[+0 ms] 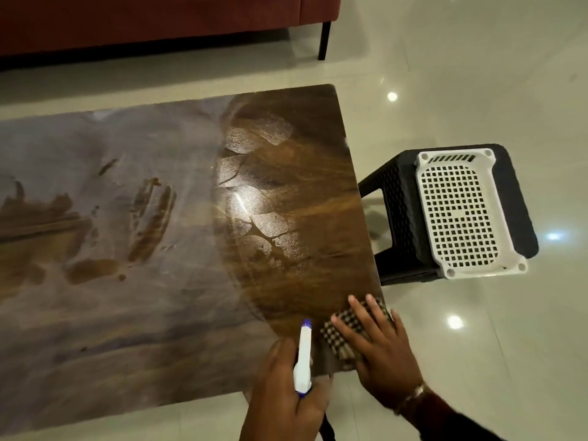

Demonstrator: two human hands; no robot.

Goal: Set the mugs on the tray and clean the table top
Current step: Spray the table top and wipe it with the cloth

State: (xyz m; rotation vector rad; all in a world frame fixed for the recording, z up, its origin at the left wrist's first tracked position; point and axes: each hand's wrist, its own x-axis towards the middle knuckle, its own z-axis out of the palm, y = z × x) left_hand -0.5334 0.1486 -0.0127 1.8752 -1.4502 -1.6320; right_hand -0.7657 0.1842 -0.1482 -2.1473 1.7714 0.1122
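While you lean over the table (159, 186), its long side runs from left to right, and its short right edge points toward the sofa (152, 20) at the top. You have one table, one cloth, one spray bottle, one stool and one basket. No mugs show in your view.

Your left hand (283, 396) is wrapped around the white spray bottle (303, 361), fingers closed tight on it. The bottle's blue tip points up and away from you, over the near right corner of the table.

Your right hand (378, 348) lies flat on the checked cloth (345, 329), fingers spread apart and pressing down. The cloth sits at the near right corner of the table, just beside the bottle.

The table top is brown wood. Its right part looks dark, shiny and wet, with curved wipe marks. Its left part looks dull and grey, with brown smears and streaks on it.

The white basket (461, 211), full of small square holes, sits upside down on the black stool (401, 218), which stands on the pale shiny floor (477, 74) just beside the table's right edge.
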